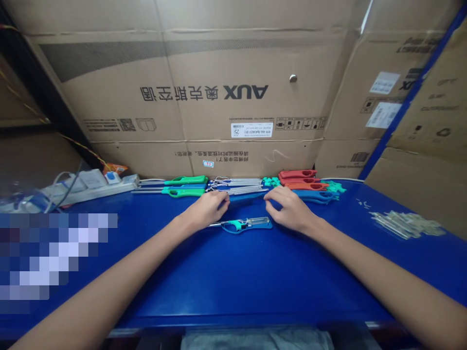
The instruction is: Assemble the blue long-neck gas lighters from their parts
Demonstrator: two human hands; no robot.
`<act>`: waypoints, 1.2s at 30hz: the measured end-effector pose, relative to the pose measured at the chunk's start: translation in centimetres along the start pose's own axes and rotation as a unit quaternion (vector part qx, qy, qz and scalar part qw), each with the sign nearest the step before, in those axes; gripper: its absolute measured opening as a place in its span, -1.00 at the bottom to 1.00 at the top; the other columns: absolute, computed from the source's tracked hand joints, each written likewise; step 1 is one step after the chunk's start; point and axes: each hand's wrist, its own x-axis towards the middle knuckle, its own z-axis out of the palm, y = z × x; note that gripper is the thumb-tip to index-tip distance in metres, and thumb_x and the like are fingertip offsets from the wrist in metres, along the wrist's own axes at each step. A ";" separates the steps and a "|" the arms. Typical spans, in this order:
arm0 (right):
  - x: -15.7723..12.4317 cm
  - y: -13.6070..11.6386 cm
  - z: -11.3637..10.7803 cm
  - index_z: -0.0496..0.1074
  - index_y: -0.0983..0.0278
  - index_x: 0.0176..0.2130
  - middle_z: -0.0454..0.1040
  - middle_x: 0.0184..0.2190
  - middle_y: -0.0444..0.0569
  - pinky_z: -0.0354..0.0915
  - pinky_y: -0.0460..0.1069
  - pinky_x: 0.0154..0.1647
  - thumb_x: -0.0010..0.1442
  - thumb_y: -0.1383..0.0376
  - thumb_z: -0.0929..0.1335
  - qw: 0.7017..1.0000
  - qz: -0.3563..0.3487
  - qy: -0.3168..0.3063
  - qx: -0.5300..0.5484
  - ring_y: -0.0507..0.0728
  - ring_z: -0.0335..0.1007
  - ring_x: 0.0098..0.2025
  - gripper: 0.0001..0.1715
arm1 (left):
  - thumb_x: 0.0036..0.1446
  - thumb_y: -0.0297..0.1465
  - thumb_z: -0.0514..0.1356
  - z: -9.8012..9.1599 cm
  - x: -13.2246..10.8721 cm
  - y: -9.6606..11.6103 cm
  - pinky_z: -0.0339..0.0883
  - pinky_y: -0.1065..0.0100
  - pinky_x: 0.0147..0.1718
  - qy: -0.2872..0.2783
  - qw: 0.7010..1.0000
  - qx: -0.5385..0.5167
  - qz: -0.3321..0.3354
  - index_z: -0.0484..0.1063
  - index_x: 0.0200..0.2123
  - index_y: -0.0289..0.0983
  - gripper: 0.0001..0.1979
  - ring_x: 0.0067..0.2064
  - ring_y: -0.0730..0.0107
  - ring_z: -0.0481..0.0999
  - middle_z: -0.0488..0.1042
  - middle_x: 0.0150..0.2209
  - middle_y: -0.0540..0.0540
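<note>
Grey cloth [255, 339], six o'clock; left hand [207, 210] and right hand [292, 208] curled, whether pinching unclear; best keep the open lighter [259, 224] flat.

The left hand [209, 208] and the right hand [291, 208] are held over the surface [233, 277], with a blue piece [248, 197] seen between them and an opened lighter casing [251, 225] laid nearer the camera. Behind, metal rods [244, 183] are flanked by green lighters [186, 193] and teal parts [272, 182].

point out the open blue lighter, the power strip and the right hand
open blue lighter [239, 225]: head view, teal inner piece
power strip [104, 191]: head view, white casing
right hand [291, 206]: head view, back of hand
</note>
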 end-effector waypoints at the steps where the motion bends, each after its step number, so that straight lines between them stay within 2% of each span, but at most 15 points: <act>1: -0.2 -0.1 0.0 0.44 0.31 -0.32 0.51 -0.33 0.06 0.33 0.11 -0.13 0.19 0.37 0.24 1.000 0.002 0.008 0.008 0.16 0.41 -0.25 -0.81 | 0.23 -0.41 -0.01 -0.3 -0.1 0.2 0.32 0.35 -0.27 0.019 1.000 -0.012 -0.007 0.38 -0.28 -0.28 -0.82 -0.26 0.34 0.50 0.52 -0.29 -0.12; 5: -0.5 -0.9 0.0 0.44 0.30 -0.24 0.53 -0.26 0.06 0.34 0.12 -0.07 0.24 0.25 0.27 0.995 0.083 0.013 0.054 0.18 0.44 -0.17 -0.79 | 0.21 -0.34 0.07 -1.0 -0.5 1.4 0.36 0.39 -0.29 0.157 0.980 -0.116 -0.046 0.40 -0.32 -0.26 -0.84 -0.29 0.39 0.53 0.55 -0.32 -0.05; 8: -0.3 -1.7 0.2 0.42 0.31 -0.12 0.52 -0.17 0.08 0.34 0.12 -0.03 0.24 0.13 0.30 0.981 0.149 0.005 0.123 0.18 0.45 -0.12 -0.67 | 0.19 -0.31 0.11 -0.8 -0.8 2.7 0.38 0.39 -0.28 0.188 0.966 -0.171 -0.047 0.44 -0.33 -0.28 -0.82 -0.27 0.38 0.54 0.57 -0.32 -0.05; 12: 0.0 -3.1 0.7 0.38 0.27 -0.13 0.51 -0.14 0.05 0.38 0.08 -0.08 0.23 0.07 0.31 0.942 0.201 0.006 0.269 0.15 0.46 -0.13 -0.65 | 0.20 -0.33 0.12 0.2 -1.3 4.7 0.40 0.39 -0.25 0.147 0.964 -0.223 -0.001 0.46 -0.32 -0.28 -0.82 -0.28 0.41 0.55 0.58 -0.30 -0.04; 16: 0.2 -3.8 0.8 0.35 0.26 -0.09 0.52 -0.17 0.02 0.39 0.05 -0.07 0.22 0.11 0.33 0.916 0.185 0.007 0.356 0.13 0.47 -0.13 -0.66 | 0.23 -0.35 0.11 0.5 -1.6 5.4 0.38 0.42 -0.22 0.089 0.968 -0.223 0.070 0.47 -0.29 -0.27 -0.84 -0.27 0.45 0.53 0.57 -0.26 -0.04; 18: 0.2 -3.5 0.5 0.36 0.28 -0.06 0.51 -0.19 0.02 0.40 0.05 -0.09 0.24 0.14 0.31 0.924 0.170 -0.013 0.341 0.13 0.47 -0.15 -0.66 | 0.22 -0.31 0.12 -0.2 -1.6 4.8 0.37 0.36 -0.12 0.058 0.976 -0.190 0.089 0.49 -0.30 -0.26 -0.81 -0.17 0.37 0.53 0.56 -0.20 -0.08; 20: 0.0 -2.7 -0.1 0.35 0.29 0.03 0.48 -0.14 0.06 0.39 0.07 -0.07 0.27 0.17 0.27 0.948 0.152 -0.033 0.277 0.15 0.44 -0.12 -0.61 | 0.18 -0.27 0.15 -1.2 -1.5 3.4 0.36 0.26 -0.10 0.028 0.989 -0.128 0.061 0.49 -0.26 -0.26 -0.79 -0.15 0.28 0.52 0.56 -0.22 -0.10; 22: -0.3 -1.8 -0.7 0.30 0.29 0.14 0.40 -0.02 0.11 0.32 0.13 0.05 0.28 0.21 0.26 0.974 0.114 -0.071 0.184 0.19 0.37 0.00 -0.53 | 0.11 -0.29 0.17 -2.3 -1.5 1.6 0.37 0.20 -0.15 -0.037 0.996 -0.063 0.045 0.50 -0.26 -0.27 -0.79 -0.20 0.21 0.51 0.56 -0.27 -0.11; 24: -0.7 -0.9 -1.2 0.27 0.27 0.19 0.35 0.02 0.13 0.26 0.16 0.12 0.28 0.23 0.25 0.981 0.085 -0.125 0.125 0.21 0.31 0.06 -0.50 | 0.03 -0.37 0.15 -3.2 -1.4 -0.3 0.37 0.21 -0.18 -0.090 0.994 -0.051 0.031 0.50 -0.25 -0.26 -0.79 -0.22 0.23 0.51 0.55 -0.24 -0.09; 27: -1.0 -0.3 -1.3 0.27 0.30 0.18 0.36 0.01 0.12 0.25 0.16 0.13 0.29 0.22 0.26 0.976 0.069 -0.178 0.103 0.21 0.29 0.06 -0.50 | -0.01 -0.41 0.08 -3.8 -1.4 -2.1 0.37 0.25 -0.23 -0.055 0.995 -0.067 -0.041 0.49 -0.29 -0.27 -0.77 -0.24 0.25 0.49 0.55 -0.28 -0.07; 29: -1.1 -0.6 -1.3 0.30 0.32 0.15 0.38 0.02 0.12 0.23 0.16 0.15 0.28 0.20 0.28 0.975 0.058 -0.191 0.097 0.22 0.27 0.08 -0.51 | 0.01 -0.37 0.07 -4.2 -1.4 -2.2 0.37 0.25 -0.22 -0.034 0.993 -0.105 -0.052 0.48 -0.31 -0.27 -0.77 -0.24 0.26 0.49 0.55 -0.28 -0.08; 31: -1.1 -1.1 -1.2 0.34 0.33 0.11 0.39 0.01 0.11 0.22 0.15 0.14 0.27 0.19 0.30 0.974 0.047 -0.200 0.094 0.22 0.28 0.07 -0.54 | 0.04 -0.32 0.06 -4.6 -1.4 -1.7 0.36 0.26 -0.20 -0.024 0.989 -0.139 -0.035 0.48 -0.31 -0.28 -0.76 -0.23 0.28 0.48 0.55 -0.28 -0.08; 33: -1.0 -1.7 -1.3 0.37 0.32 0.08 0.40 -0.01 0.10 0.24 0.14 0.12 0.28 0.18 0.30 0.972 0.041 -0.213 0.093 0.21 0.29 0.04 -0.56 | 0.05 -0.26 0.10 -5.1 -1.4 -0.9 0.35 0.27 -0.19 -0.054 0.990 -0.130 -0.020 0.49 -0.26 -0.28 -0.72 -0.22 0.27 0.48 0.55 -0.24 -0.09; 36: -0.9 -2.4 -1.3 0.38 0.32 0.09 0.39 -0.02 0.11 0.26 0.14 0.08 0.29 0.17 0.28 0.967 0.042 -0.236 0.091 0.21 0.28 0.03 -0.56 | 0.00 -0.17 0.20 -5.3 -1.5 -0.1 0.33 0.28 -0.17 -0.135 0.989 -0.068 -0.008 0.52 -0.20 -0.25 -0.65 -0.17 0.23 0.49 0.55 -0.18 -0.08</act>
